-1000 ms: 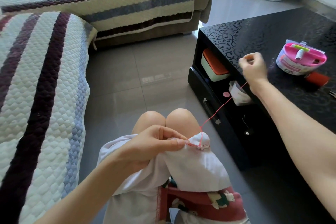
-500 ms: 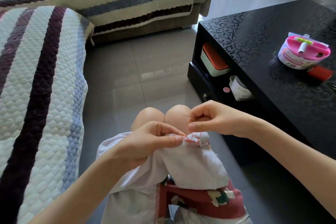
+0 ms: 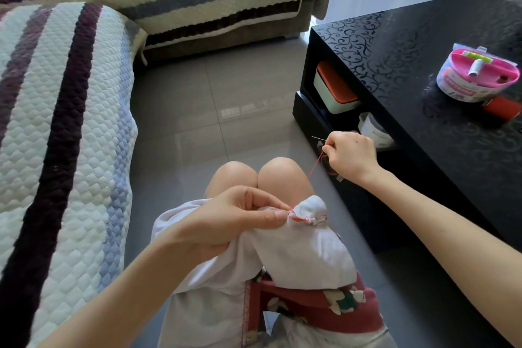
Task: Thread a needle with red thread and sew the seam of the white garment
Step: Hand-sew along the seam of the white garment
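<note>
Around: a pink sewing kit (image 3: 477, 76) and a red spool (image 3: 504, 107) sat on the black surface (image 3: 423, 65) to my right. A striped sofa cover (image 3: 70, 121) lay to my left.
Garment: the white garment (image 3: 305, 251) lay over my lap.
Left grip (image 3: 226, 223): pinched the garment just beside the red stitches (image 3: 302, 218).
Right grip (image 3: 350, 158): pinched the needle (image 3: 319, 138).
Needle: nearly level, its tip pointing left.
Red thread (image 3: 306, 181): ran taut up-right from the stitches.

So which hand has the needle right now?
The right hand: it pinches the needle, with the red thread running down to the seam. The left hand only pinches the white garment.
</note>
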